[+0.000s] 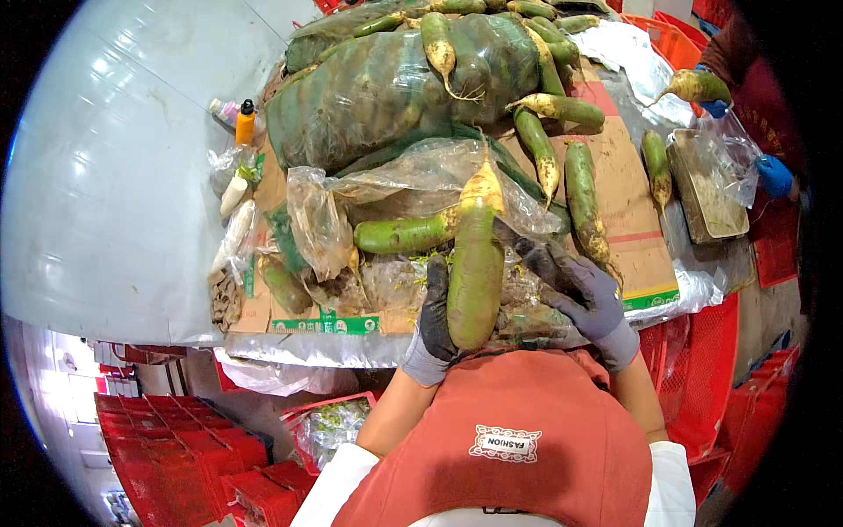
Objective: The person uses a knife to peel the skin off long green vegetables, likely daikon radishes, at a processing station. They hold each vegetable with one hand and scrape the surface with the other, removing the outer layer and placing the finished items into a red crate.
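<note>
A large green radish (475, 277) with a pale, rooted tip points away from me, close in front of my red apron. Against its left side lies my left hand (435, 319) in a grey and black glove, holding it. My right hand (579, 290), gloved alike, is at the radish's right side, its fingers stretched towards the upper part; whether it grips anything is hard to tell. Behind the held radish lies another green radish (405, 235) on crumpled clear plastic (395, 178). More radishes, one of them upright in view (585, 197), lie to the right on flattened cardboard (635, 244).
A green mesh sack (395, 85) full of radishes fills the table's back. An orange bottle (245, 123) and a white radish piece (234, 195) are at left. At right, a co-worker's blue-gloved hand (774, 176) is near a tray (708, 188). Red crates (178, 454) stand below.
</note>
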Demonstrator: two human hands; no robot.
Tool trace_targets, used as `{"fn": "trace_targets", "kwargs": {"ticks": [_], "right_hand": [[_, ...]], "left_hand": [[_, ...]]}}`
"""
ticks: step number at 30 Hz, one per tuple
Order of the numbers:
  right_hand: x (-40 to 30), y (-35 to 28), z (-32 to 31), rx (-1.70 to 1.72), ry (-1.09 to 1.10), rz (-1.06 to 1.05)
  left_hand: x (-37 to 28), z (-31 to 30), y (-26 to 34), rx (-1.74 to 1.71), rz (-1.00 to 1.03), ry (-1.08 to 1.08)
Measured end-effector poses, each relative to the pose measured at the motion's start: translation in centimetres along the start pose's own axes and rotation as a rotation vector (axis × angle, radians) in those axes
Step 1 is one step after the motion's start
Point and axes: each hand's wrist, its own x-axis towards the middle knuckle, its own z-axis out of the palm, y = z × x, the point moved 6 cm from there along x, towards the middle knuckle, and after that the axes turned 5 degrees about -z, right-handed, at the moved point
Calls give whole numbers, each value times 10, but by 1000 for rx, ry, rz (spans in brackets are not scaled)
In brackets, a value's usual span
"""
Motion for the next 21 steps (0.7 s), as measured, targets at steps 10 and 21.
{"fn": "trace_targets", "kwargs": {"ticks": [10,21], "right_hand": [[-11,-21,6,-13,-124,-270],[-8,-41,1,-134,-226,-300]], "left_hand": [[-2,24,-6,82,26,-117],[-6,23,-4,111,35,34]]}}
